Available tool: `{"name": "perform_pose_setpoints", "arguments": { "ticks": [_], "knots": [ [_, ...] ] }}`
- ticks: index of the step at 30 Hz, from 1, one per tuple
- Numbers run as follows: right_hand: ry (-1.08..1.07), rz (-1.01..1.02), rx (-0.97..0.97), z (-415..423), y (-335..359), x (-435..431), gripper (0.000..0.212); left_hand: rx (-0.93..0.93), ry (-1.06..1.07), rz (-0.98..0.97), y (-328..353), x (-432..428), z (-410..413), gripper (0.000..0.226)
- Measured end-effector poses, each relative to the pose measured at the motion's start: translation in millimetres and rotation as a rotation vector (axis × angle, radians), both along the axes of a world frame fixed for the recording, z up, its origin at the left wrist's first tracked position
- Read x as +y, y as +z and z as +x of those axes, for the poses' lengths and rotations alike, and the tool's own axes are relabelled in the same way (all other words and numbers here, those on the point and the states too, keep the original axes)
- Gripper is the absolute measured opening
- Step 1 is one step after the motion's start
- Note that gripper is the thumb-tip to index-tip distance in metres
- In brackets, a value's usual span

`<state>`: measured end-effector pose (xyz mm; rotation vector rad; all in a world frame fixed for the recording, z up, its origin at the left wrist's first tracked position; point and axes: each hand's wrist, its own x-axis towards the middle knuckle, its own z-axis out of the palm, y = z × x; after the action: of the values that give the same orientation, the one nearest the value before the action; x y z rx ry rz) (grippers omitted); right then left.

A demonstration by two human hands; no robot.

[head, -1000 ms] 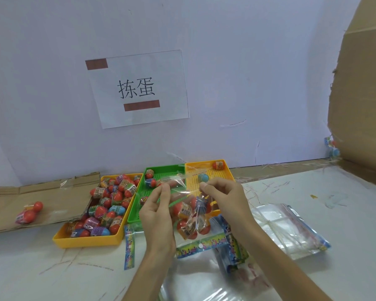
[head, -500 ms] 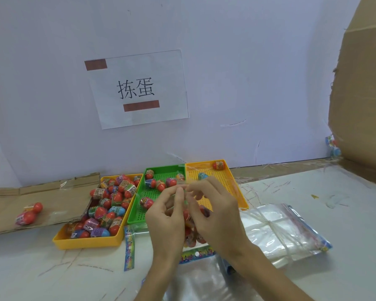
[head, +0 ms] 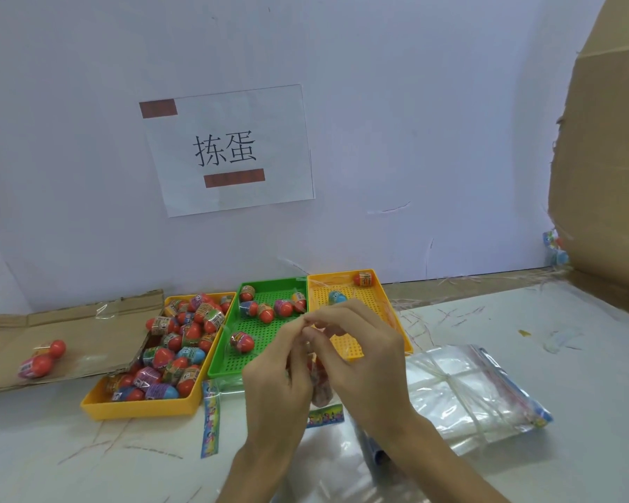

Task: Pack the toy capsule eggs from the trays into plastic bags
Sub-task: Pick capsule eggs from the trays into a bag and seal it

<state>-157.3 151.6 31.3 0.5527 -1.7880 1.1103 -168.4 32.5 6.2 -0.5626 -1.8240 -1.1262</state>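
Note:
Both hands meet over the table's middle, pinching the top of a clear plastic bag [head: 320,388] that holds several toy eggs and hangs between them, mostly hidden. My left hand [head: 275,375] and my right hand [head: 356,352] have their fingertips together at the bag's mouth. Behind them lie three trays: a yellow tray [head: 138,410] full of several eggs, a green tray [head: 269,283] with several eggs, and a second yellow tray [head: 387,303] with a red egg [head: 363,278] and a blue egg [head: 336,297].
A tied stack of empty clear bags [head: 465,392] lies to the right. A packed bag of eggs [head: 40,359] rests on flattened cardboard [head: 69,321] at the left. Printed header strips [head: 210,419] lie by the trays. A cardboard panel [head: 607,176] rises at the right.
My hands have come together from holding the bag's mouth spread apart; the bag now hangs lower, mostly hidden behind them.

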Motion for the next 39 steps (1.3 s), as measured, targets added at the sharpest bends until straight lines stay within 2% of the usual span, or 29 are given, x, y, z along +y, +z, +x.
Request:
{"name": "perform_pose_setpoints", "arguments": {
  "ticks": [4, 11, 19, 22, 24, 28, 39],
  "knots": [
    [-0.044, 0.035, 0.015, -0.9, 0.2, 3.1, 0.006, 0.027, 0.011, -0.054, -0.5, -2.7, -3.5, 0.023],
    [-0.109, 0.096, 0.033, -2.6, -2.7, 3.9, 0.006, -0.003, -0.006, -0.086, -3.1, -5.6, -3.4, 0.024],
    [-0.041, 0.104, -0.123, -1.0, -2.6, 1.0, 0.016, -0.020, -0.066, -0.104, -4.4, -2.8, -2.9, 0.024],
    [-0.006, 0.093, -0.164, -2.5, -2.9, 3.4, 0.011, -0.040, -0.063, -0.097, -6.3, -1.8, -4.4, 0.023],
    [0.012, 0.096, -0.147, -3.2, -2.6, 3.2, 0.004, -0.054, -0.063, -0.093, -7.4, -2.5, -5.8, 0.023],
    [0.038, 0.126, -0.131, -3.7, -2.7, 2.7, 0.007, -0.098, -0.072, -0.050, -8.5, -4.7, -7.2, 0.026],
    [-0.042, 0.121, -0.057, -5.4, -4.4, 5.3, 0.004, -0.031, -0.051, -0.120, -4.4, -5.2, -5.4, 0.019]
  ]
}}
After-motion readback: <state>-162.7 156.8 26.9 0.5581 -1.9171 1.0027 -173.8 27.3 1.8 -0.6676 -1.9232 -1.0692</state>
